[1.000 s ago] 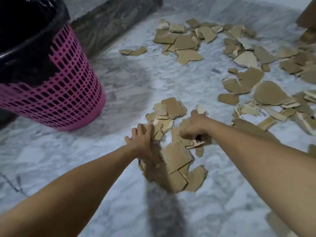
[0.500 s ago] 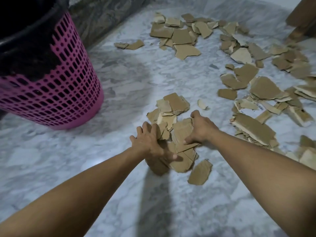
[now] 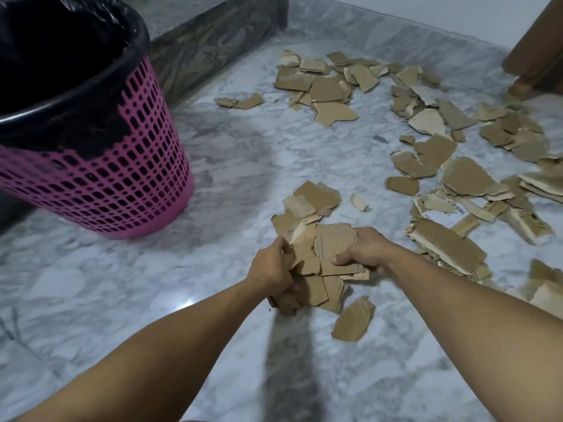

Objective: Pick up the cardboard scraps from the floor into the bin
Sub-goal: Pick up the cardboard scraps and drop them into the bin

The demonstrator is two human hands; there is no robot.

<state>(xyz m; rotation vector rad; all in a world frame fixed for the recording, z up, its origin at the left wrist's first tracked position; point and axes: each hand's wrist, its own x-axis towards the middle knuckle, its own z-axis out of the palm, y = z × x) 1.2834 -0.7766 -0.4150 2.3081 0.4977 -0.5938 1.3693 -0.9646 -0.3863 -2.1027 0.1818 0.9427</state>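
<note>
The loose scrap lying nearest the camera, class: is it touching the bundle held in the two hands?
Apart. The head view shows a strip of bare floor between the loose scrap and the bundle gripped by the left hand and right hand.

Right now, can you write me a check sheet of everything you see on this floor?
Surface: marble floor, grey-white, mostly bare near the bin.
Job's things: pink bin with black liner, upright at left; cardboard scraps scattered at right and far side; gathered bundle between the hands; one loose scrap beside it.
Clutter: nothing seen.
Grippers: left hand and right hand both clasp the bundle.
Cables: nothing seen.
Surroundings: dark stone ledge behind the bin, pale wall, brown wooden piece at far right.
</note>
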